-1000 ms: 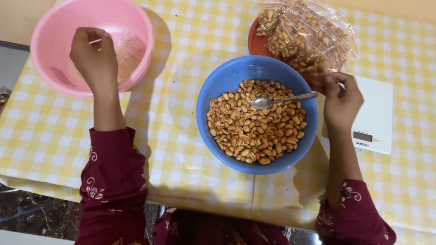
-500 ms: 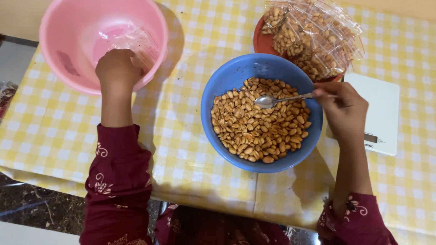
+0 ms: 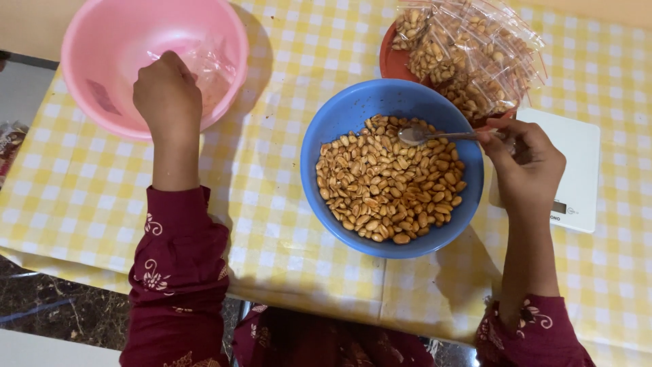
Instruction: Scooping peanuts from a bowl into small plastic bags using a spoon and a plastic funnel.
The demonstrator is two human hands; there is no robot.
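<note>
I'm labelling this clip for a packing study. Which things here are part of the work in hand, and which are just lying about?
In use:
left hand in the pink bowl, at the clear bags
right hand with its grip on the spoon
blue bowl of peanuts
filled packets
white scale

Lying about:
packet at the left edge
checked cloth

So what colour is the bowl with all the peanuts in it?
Blue. The peanut bowl shows plainly in the head view.

Open cloth strip (image 3: pixel 272 136) btw pink bowl (image 3: pixel 88 102) & blue bowl (image 3: pixel 326 136), passable. Right side cramped: bag pile (image 3: pixel 468 54) touching blue bowl's far rim, scale (image 3: pixel 577 177) just beside. Near edge of cloth free.
</note>
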